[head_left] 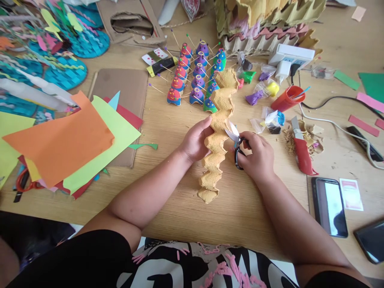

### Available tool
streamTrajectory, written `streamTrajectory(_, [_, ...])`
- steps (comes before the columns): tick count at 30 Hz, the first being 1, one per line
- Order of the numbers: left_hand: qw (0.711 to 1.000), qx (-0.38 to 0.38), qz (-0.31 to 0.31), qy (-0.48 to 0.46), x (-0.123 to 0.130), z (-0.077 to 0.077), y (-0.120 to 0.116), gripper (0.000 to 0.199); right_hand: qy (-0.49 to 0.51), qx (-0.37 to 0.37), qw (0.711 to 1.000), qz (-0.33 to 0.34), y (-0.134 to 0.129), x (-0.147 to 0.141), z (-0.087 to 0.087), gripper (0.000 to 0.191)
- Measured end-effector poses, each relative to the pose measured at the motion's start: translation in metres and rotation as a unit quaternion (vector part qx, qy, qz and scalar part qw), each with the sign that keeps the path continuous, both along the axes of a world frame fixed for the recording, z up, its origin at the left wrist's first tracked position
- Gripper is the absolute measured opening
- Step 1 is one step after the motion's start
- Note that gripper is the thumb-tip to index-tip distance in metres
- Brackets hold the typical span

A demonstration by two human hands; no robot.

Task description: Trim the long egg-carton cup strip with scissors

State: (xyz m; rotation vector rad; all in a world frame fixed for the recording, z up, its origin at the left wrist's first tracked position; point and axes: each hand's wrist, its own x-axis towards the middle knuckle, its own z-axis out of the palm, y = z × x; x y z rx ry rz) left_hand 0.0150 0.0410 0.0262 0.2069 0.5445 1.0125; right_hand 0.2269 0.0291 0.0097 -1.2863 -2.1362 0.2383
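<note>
My left hand (196, 140) grips a long wavy strip of yellow egg carton (216, 148) by its left edge, thumb in front and the other fingers behind. The strip runs roughly upright through the middle of the view. In my right hand (256, 156) is a pair of black-handled scissors (237, 140), with fingers through the handles. Its blades are spread and lie at the strip's right edge; I cannot tell whether they bite into it. Behind the strip stand rows of painted egg-carton cups in red (174, 96), purple (197, 95) and green (210, 105), several with pins stuck in them.
Coloured paper sheets (63, 140) lie on cardboard at left. Stacked egg cartons (270, 24) stand at the back. On the right are a white power strip (292, 56), a red cup (288, 98), clay bags, a red-handled knife (303, 154) and a phone (330, 206).
</note>
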Motion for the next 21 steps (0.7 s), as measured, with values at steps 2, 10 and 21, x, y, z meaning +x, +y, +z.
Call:
streamTrajectory(2, [1.0,-0.001,-0.002,-0.007,-0.0009,-0.0025,-0.0001,0.045,-0.01,0.009,1.0,0.0,0.0011,0.0011,-0.001,0.027])
streamTrajectory(10, [1.0,-0.027,0.0,-0.001,-0.0006,-0.0035,-0.0004,0.045,-0.039,0.027,0.999,-0.013,-0.0009,0.001,0.0015,0.025])
streamTrajectory(21, [1.0,0.016,-0.01,-0.017,-0.0001,-0.0046,-0.0004,0.042,-0.036,0.028,0.999,-0.022,-0.0028,-0.0006,0.005,0.023])
